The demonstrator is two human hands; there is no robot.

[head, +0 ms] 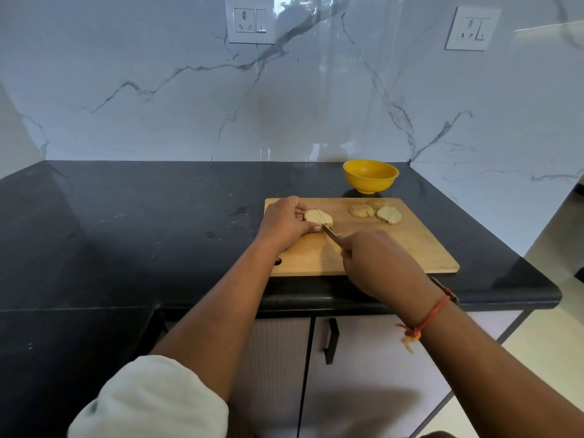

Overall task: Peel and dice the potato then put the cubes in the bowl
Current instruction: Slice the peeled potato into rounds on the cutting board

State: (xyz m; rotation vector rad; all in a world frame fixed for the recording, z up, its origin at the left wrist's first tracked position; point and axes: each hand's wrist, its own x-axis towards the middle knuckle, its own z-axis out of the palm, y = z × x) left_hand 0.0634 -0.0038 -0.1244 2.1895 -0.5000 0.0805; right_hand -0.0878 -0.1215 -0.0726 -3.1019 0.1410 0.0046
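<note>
A pale peeled potato piece [317, 216] lies on the left part of the wooden cutting board [410, 248]. My left hand [284, 224] grips it from the left side. My right hand [379, 263] is closed on a knife [330, 231], whose blade touches the near right edge of that piece. Three more cut potato pieces [376, 211] lie at the board's far side, to the right. The yellow bowl [370, 176] stands upright just behind the board; I see nothing in it.
The board sits on a black counter [142, 232] near its front edge, with a marble wall [284, 105] behind. The counter ends at the right [537, 279]. Below are white cabinet doors with a black handle [331, 341].
</note>
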